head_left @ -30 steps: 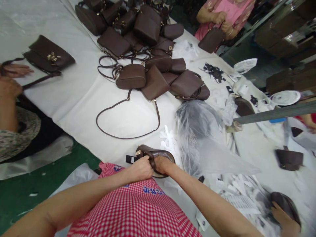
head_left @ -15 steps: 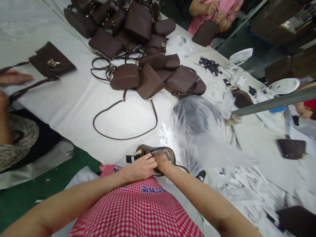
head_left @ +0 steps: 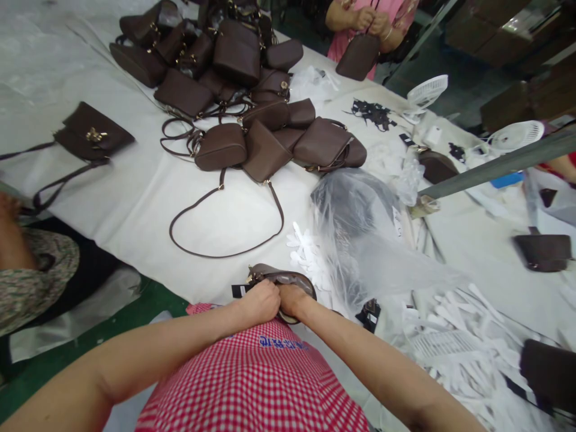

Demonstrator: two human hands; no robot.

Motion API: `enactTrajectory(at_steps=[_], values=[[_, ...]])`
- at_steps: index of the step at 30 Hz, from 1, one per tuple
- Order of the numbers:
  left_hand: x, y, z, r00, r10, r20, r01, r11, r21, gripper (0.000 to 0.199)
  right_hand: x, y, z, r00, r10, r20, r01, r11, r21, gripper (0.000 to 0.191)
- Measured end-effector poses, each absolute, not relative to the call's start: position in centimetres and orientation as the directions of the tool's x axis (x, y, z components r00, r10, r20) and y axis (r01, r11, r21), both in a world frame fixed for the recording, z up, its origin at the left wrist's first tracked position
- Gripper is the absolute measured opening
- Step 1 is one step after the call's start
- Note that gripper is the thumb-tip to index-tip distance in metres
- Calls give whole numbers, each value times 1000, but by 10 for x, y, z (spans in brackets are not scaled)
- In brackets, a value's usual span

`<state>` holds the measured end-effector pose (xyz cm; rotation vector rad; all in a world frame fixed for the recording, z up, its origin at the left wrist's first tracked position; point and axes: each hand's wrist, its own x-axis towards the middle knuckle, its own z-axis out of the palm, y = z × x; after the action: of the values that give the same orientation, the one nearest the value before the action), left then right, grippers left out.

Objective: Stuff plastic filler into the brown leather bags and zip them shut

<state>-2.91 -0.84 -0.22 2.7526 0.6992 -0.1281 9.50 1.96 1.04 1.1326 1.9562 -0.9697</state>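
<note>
Brown bag point(head_left: 288, 278) is sitting at 6 o'clock, left hand point(head_left: 263, 299) curled tight on it, right hand point(head_left: 292, 299) stuck in its mouth, can't tell if that's gripping anything. Big pile of bags point(head_left: 236, 55) at 11 o'clock.

A white-covered table point(head_left: 144, 192) carries a far heap of brown bags point(head_left: 236, 54), with a second cluster point(head_left: 220, 149) nearer; from it a strap point(head_left: 225, 257) loops across the cover. At left is a clasped bag point(head_left: 92, 135). Right of the strap lie white pieces point(head_left: 303, 249) and clear plastic point(head_left: 360, 234); beyond, black tags point(head_left: 373, 114). White strips point(head_left: 463, 336) spread at near right.
</note>
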Motion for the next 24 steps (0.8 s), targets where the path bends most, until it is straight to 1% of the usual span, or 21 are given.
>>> enactTrajectory(at_steps=[3,5,7,10,12,15,17,18,19,21,22,24], values=[[-26,-6,-9,871,429,-242,486,-825,289,19,92,10,20,-371,438,-819,900,386,-202,34],[-25,-5,-11,871,419,-256,482,-830,280,18,91,0,30,-351,507,-787,901,411,-138,38],[-26,-4,-11,875,411,-257,474,-837,273,16,93,-8,41,-364,555,-748,892,438,-109,37],[-27,-2,-8,880,405,-250,464,-846,264,15,106,-15,54,-413,589,-694,875,469,-122,28],[-30,1,-3,886,397,-239,453,-853,259,12,121,-16,58,-450,630,-633,869,473,-147,26],[-36,10,13,918,350,-188,393,-869,302,12,148,-17,61,-518,686,-511,853,460,-247,26],[-39,17,28,937,315,-150,349,-863,365,11,165,-21,65,-527,738,-422,847,416,-331,26],[-39,21,35,943,304,-137,333,-850,407,9,173,-24,66,-499,782,-372,855,375,-360,25],[-37,24,42,945,300,-128,325,-831,452,9,181,-28,68,-446,836,-319,869,319,-379,23],[-30,29,51,943,313,-116,324,-779,536,15,196,-39,70,-286,932,-222,897,179,-404,18],[-24,30,54,941,319,-112,325,-757,567,20,202,-46,69,-210,959,-191,903,116,-414,16],[-10,32,52,939,317,-131,331,-739,587,25,212,-60,66,-115,978,-175,901,29,-433,19]])
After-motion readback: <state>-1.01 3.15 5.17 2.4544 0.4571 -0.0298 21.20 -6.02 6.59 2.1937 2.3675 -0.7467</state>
